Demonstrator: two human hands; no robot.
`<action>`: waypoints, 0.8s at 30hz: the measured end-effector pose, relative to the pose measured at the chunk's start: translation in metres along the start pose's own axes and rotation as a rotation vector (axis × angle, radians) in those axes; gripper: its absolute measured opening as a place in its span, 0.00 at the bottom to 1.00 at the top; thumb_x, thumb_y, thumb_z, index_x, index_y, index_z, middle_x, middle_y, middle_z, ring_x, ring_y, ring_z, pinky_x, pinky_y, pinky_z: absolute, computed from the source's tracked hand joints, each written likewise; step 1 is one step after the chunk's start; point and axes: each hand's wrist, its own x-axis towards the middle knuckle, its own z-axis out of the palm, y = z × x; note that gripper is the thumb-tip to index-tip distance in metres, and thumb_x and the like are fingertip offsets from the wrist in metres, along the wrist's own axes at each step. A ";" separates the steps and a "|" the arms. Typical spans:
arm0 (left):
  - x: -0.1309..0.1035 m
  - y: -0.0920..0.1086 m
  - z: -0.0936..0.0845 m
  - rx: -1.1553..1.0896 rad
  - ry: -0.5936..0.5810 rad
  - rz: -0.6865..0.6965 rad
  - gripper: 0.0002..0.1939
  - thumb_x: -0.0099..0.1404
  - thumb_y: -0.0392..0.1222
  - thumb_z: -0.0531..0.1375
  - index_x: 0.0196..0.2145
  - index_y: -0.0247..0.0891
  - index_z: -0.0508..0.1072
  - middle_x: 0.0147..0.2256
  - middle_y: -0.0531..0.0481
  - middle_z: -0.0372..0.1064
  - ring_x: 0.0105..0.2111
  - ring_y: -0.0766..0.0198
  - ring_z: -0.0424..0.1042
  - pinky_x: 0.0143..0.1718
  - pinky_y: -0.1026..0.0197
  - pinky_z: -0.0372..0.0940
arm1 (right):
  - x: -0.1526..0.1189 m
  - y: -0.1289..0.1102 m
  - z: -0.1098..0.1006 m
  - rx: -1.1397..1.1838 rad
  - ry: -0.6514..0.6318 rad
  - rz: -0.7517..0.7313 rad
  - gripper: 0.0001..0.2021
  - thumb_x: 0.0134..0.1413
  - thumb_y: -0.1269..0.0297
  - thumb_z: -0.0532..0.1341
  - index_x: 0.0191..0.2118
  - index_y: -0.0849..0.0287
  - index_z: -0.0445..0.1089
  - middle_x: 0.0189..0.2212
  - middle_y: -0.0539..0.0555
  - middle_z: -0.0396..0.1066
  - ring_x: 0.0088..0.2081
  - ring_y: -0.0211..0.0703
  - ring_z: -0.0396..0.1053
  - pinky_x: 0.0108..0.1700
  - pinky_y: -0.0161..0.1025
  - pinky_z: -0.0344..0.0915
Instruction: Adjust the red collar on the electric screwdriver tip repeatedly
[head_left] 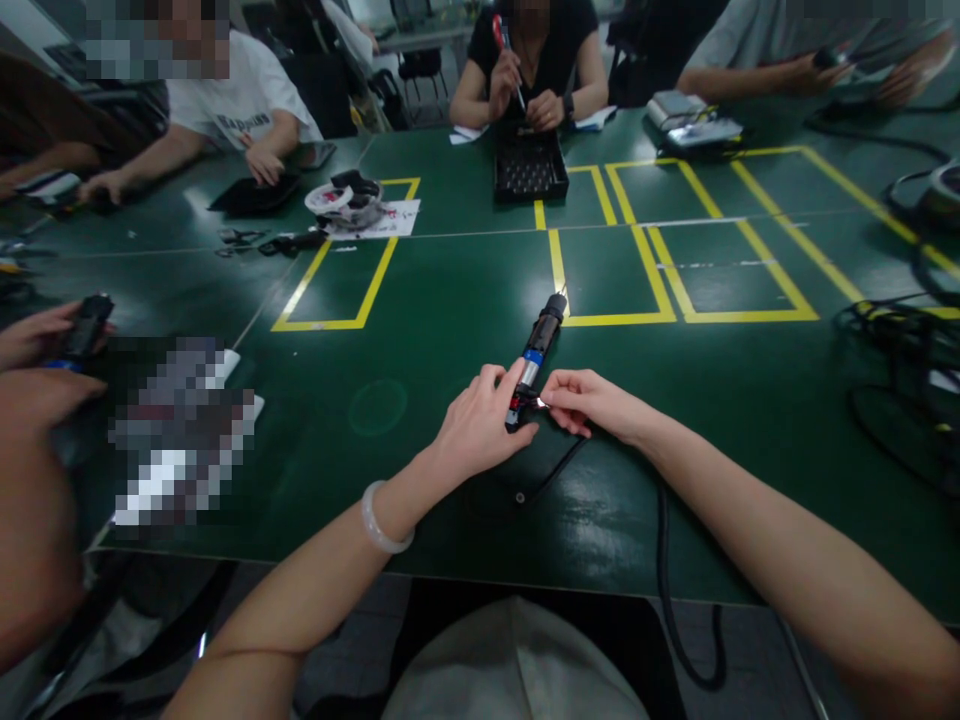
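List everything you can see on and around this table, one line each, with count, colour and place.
Table: one, dark green, marked with yellow tape rectangles.
Cylindrical tool: one, black with a blue band, near centre, held at its near end.
Black cable: one, runs from the tool over the near edge.
Black tray: one, far centre.
Red-handled screwdriver: one, in a far person's hand.
Cable bundle: black, right side.
Other people: several, seated at the far and left sides.
White bracelet: one, on the left wrist.
Left hand: grips the tool's near end.
Right hand: pinches a small part at the tool's end.
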 end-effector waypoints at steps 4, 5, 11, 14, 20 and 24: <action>0.000 -0.001 0.001 -0.009 -0.003 0.013 0.43 0.62 0.53 0.61 0.69 0.41 0.49 0.55 0.41 0.60 0.49 0.52 0.69 0.47 0.53 0.69 | -0.001 0.000 0.000 0.047 -0.002 0.026 0.14 0.55 0.55 0.65 0.30 0.59 0.64 0.17 0.45 0.68 0.15 0.30 0.62 0.15 0.26 0.57; 0.000 -0.001 0.001 -0.012 -0.002 0.013 0.43 0.62 0.53 0.61 0.69 0.41 0.49 0.55 0.41 0.60 0.49 0.52 0.69 0.47 0.52 0.69 | -0.001 0.000 0.000 0.057 -0.004 0.027 0.14 0.54 0.55 0.66 0.31 0.59 0.64 0.18 0.45 0.68 0.16 0.31 0.63 0.15 0.26 0.58; 0.000 -0.002 0.004 -0.020 0.006 0.001 0.42 0.62 0.53 0.61 0.69 0.40 0.50 0.55 0.41 0.60 0.50 0.51 0.69 0.48 0.51 0.69 | 0.001 0.003 0.001 0.045 -0.037 -0.098 0.17 0.52 0.54 0.69 0.38 0.60 0.67 0.22 0.46 0.70 0.21 0.33 0.69 0.18 0.27 0.66; 0.000 -0.002 0.004 -0.021 0.010 -0.004 0.42 0.62 0.53 0.61 0.69 0.40 0.50 0.56 0.41 0.60 0.50 0.50 0.69 0.48 0.51 0.69 | 0.001 0.003 0.001 0.029 -0.087 -0.169 0.17 0.52 0.55 0.70 0.41 0.59 0.68 0.24 0.45 0.68 0.23 0.33 0.69 0.19 0.28 0.68; 0.000 -0.002 0.003 -0.039 0.014 0.008 0.42 0.63 0.52 0.61 0.69 0.40 0.51 0.54 0.42 0.60 0.49 0.51 0.70 0.46 0.52 0.69 | -0.001 0.003 -0.001 -0.018 -0.173 -0.193 0.14 0.55 0.56 0.69 0.39 0.61 0.69 0.30 0.50 0.70 0.28 0.35 0.71 0.22 0.30 0.72; 0.000 -0.002 0.002 -0.034 0.012 0.008 0.41 0.63 0.52 0.61 0.69 0.40 0.51 0.54 0.42 0.60 0.49 0.51 0.70 0.46 0.52 0.69 | -0.001 0.005 -0.001 -0.120 -0.173 -0.212 0.12 0.58 0.57 0.66 0.39 0.60 0.67 0.29 0.49 0.69 0.28 0.34 0.70 0.22 0.29 0.71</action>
